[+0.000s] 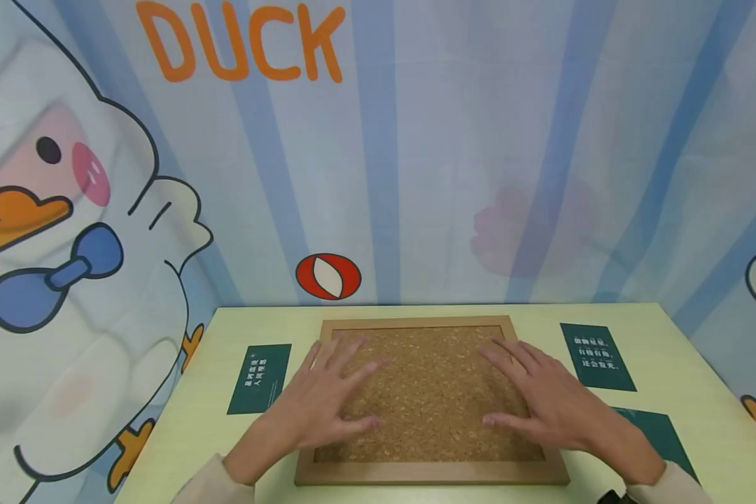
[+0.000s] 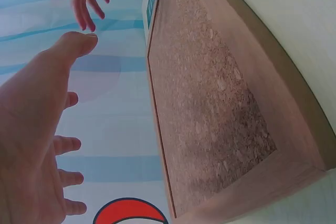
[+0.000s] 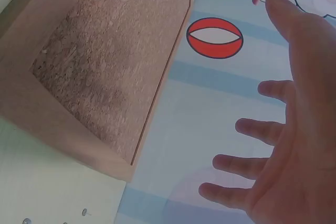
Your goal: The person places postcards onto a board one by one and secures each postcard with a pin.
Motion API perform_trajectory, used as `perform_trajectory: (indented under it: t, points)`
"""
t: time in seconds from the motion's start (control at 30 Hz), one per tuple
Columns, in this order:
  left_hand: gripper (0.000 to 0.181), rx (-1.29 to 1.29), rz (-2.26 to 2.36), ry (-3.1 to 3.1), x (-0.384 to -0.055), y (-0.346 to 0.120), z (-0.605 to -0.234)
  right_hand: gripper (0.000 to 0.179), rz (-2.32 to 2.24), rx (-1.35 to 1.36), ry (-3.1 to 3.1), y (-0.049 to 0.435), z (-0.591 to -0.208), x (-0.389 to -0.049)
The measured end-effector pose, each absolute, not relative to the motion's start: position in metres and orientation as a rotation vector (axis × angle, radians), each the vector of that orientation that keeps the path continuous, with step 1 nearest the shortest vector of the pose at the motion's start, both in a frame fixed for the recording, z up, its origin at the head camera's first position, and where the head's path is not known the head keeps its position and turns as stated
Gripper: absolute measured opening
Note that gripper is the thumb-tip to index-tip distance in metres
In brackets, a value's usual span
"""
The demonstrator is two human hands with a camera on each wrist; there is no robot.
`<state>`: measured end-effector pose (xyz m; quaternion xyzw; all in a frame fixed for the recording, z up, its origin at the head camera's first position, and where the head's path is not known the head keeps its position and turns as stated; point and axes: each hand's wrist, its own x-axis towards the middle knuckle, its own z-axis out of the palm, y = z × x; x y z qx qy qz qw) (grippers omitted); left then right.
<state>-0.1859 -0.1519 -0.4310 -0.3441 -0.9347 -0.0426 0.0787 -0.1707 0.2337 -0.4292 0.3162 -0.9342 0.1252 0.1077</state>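
A cork board (image 1: 435, 392) in a light wooden frame lies flat on the table. Over its left side my left hand (image 1: 321, 399) hovers palm down, fingers spread and thumb pointing inward. My right hand (image 1: 544, 395) mirrors it above the right side, its fingers also spread. Both wrist views show a gap between the palms and the cork. The left hand (image 2: 39, 124) holds nothing, and neither does the right hand (image 3: 310, 129). Part of the board's frame (image 3: 68, 140) is hidden under the hands in the head view.
A dark green card (image 1: 260, 378) with white writing lies left of the board. Another green card (image 1: 598, 357) is at the back right, and a third card (image 1: 658, 434) is partly behind my right wrist. Small metal pins (image 3: 84, 212) lie on the table. A printed curtain (image 1: 441, 154) hangs behind.
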Motion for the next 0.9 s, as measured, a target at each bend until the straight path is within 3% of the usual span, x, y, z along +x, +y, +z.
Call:
perform_trajectory:
  t: [0.43,0.9]
  points:
    - [0.084,-0.810,-0.231,-2.884,-0.193,-0.177,-0.427,0.082,0.598,0.671,-2.888,0.247,-0.435,-0.180]
    - [0.081,-0.487,-0.274,-2.916,-0.207,-0.236,-0.441,0.069,1.010,0.423,-2.865,0.266,-0.454,-0.188]
